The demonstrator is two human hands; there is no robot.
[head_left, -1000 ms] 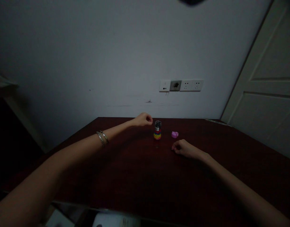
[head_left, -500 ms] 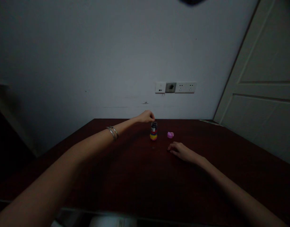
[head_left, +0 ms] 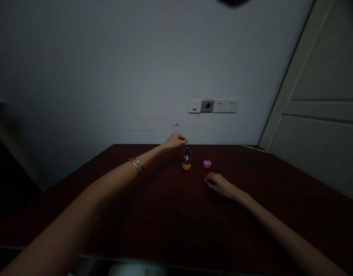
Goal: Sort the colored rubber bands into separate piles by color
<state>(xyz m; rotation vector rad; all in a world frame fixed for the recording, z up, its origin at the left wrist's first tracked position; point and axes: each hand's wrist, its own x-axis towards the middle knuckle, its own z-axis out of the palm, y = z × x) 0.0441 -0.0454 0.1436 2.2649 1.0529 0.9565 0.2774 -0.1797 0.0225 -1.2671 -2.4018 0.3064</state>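
A small clear bottle (head_left: pixel 186 162) stands upright on the dark red table, open at its top, with bands of yellow, blue and red low inside it. Just above and behind its mouth is my left hand (head_left: pixel 175 140), thumb and forefinger pinched together; anything between them is too small to make out. The hand is apart from the bottle. A small pink cap (head_left: pixel 207 164) with a loop lies to the right of the bottle. My right hand (head_left: pixel 219 184) rests on the table in front of the cap, fingers loosely bent and apart, holding nothing visible.
The dark red table (head_left: pixel 153 214) reaches back to a pale wall (head_left: pixel 136 76). Sockets (head_left: pixel 225 106) sit on that wall above the bottle. At the right stands a white panelled door (head_left: pixel 317 138). A pale object (head_left: pixel 136 269) shows below the table's near edge.
My left hand has risen slightly from the bottle's mouth, and its wrist has turned a little. My right hand, the bottle and the pink cap stay in place.
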